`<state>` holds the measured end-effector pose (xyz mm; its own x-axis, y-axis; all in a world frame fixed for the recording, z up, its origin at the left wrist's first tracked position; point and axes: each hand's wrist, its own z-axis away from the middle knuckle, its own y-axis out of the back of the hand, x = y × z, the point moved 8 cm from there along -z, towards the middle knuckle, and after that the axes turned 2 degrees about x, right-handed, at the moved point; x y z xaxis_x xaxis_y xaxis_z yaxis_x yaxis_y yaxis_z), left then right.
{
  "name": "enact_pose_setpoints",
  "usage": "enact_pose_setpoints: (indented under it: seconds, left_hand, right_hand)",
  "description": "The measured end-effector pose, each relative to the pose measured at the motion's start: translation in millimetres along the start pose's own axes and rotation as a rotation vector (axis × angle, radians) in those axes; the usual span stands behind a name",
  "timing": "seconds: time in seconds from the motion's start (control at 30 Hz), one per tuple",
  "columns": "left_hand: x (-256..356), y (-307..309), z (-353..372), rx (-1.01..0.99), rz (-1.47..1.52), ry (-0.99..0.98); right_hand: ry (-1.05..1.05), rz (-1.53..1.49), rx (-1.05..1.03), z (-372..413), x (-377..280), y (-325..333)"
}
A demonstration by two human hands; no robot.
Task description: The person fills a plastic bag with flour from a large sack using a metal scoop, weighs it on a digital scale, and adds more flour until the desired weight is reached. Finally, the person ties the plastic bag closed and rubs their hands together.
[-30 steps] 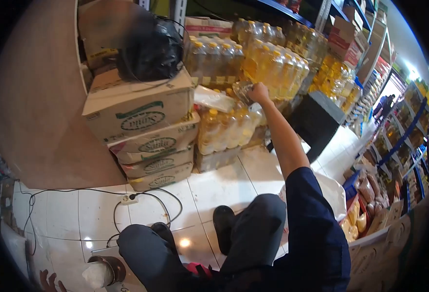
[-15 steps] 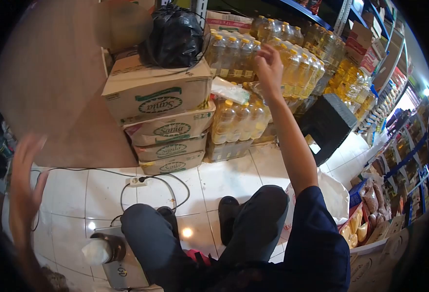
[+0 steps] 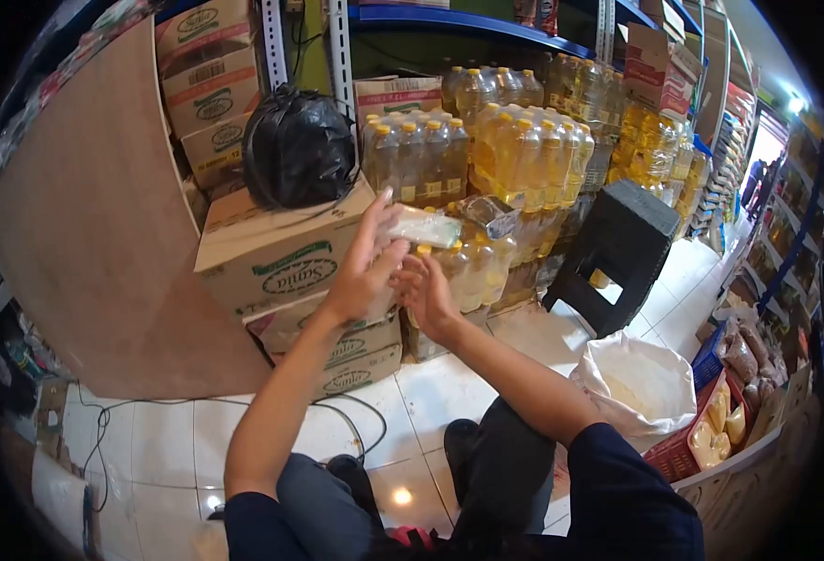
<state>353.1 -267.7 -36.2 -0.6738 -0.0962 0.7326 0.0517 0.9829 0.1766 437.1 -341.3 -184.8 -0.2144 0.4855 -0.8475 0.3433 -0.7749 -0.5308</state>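
My left hand [image 3: 363,271] is raised in front of the stacked cartons, its fingers apart, beside a clear plastic packet with white contents [image 3: 421,227]. Whether it touches the packet is unclear. Close by on the right, my right hand [image 3: 428,294] has loosely curled, spread fingers with nothing visible in them. The packet lies at the top of a lower pack of yellow-capped bottles [image 3: 482,271], next to a dark packet [image 3: 489,214]. Behind stand more bottles of yellow oil [image 3: 524,154].
A black plastic bag [image 3: 301,148] rests on a carton [image 3: 290,266] at the left. To the right are a black stool [image 3: 625,248], an open white sack [image 3: 641,383] and a red basket [image 3: 678,454]. A cable [image 3: 379,421] runs over the floor.
The view has shifted. My left hand has come from the far left to the white packet, and my right hand has moved down and left, close to it.
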Motion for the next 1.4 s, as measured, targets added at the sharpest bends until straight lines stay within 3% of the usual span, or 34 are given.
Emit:
enact_pose_setpoints:
  seconds: [0.1, 0.2, 0.23, 0.33, 0.37, 0.47, 0.5, 0.6, 0.73, 0.77, 0.8, 0.87, 0.9, 0.93, 1.0, 1.03, 1.1, 1.27, 1.4]
  left_hand:
    - [-42, 8, 8, 0.008, 0.275, 0.183]
    - [-54, 24, 26, 0.245, 0.169, 0.072]
    - [-50, 26, 32, 0.343, 0.047, -0.028]
    - [-85, 8, 61, 0.322, -0.463, -0.151]
    - [-86, -31, 75, -0.087, -0.504, -0.177]
    - [-139, -28, 92, -0.195, -1.082, 0.052]
    - [-168, -18, 100, -0.293, -1.191, 0.241]
    - [-230, 0, 127, -0.127, -0.324, 0.648]
    - [-226, -21, 129, 0.192, 0.279, 0.880]
    - [-245, -24, 126, 0.163, 0.412, 0.851]
    - [-223, -24, 111, 0.207, 0.594, 0.818]
    - [-172, -25, 83, 0.287, 0.959, 0.749]
    - [-144, -9, 73, 0.393, 0.802, 0.623]
    - [-115, 8, 63, 0.489, 0.641, 0.485]
    - [-43, 25, 39, 0.359, 0.300, 0.110]
    - [-18, 27, 36, 0.291, 0.134, -0.073]
    - [-7, 25, 43, 0.322, -0.120, -0.210]
    - [15, 20, 57, 0.464, -0.497, -0.471]
    - [-64, -3, 71, 0.104, -0.804, -0.247]
  right_hand:
    - [-0.028, -0.011, 0.048, -7, 5, 8]
    - [-0.067, 0.011, 0.161, -14, 21, 18]
    - [-0.079, 0.024, 0.214, -15, 29, 22]
    - [-0.306, -0.132, -0.011, -8, 60, -6]
    - [-0.398, -0.299, -0.051, 9, 42, -24]
    - [-0.195, -0.344, 0.305, 11, -13, 3]
    - [-0.009, -0.240, 0.264, 6, -31, 8]
    - [0.509, 0.106, 0.136, 4, -72, 3]
    - [1.006, 0.595, 0.000, 39, -62, -36]
    - [1.128, 0.713, -0.052, 48, -58, -48]
    - [1.248, 0.830, -0.105, 55, -51, -58]
    - [0.921, 1.031, -0.279, 19, -2, -43]
    - [0.754, 1.112, -0.352, 0, 28, -28]
    - [0.447, 0.922, -0.227, -28, 52, 4]
    - [-0.144, 0.507, -0.013, -52, 106, 44]
    - [-0.223, 0.493, -0.026, -49, 117, 45]
    - [-0.391, 0.495, -0.055, -28, 118, 37]
    - [-0.372, 0.216, -0.091, -39, 119, 25]
    - [-0.257, -0.121, -0.224, -20, 85, -23]
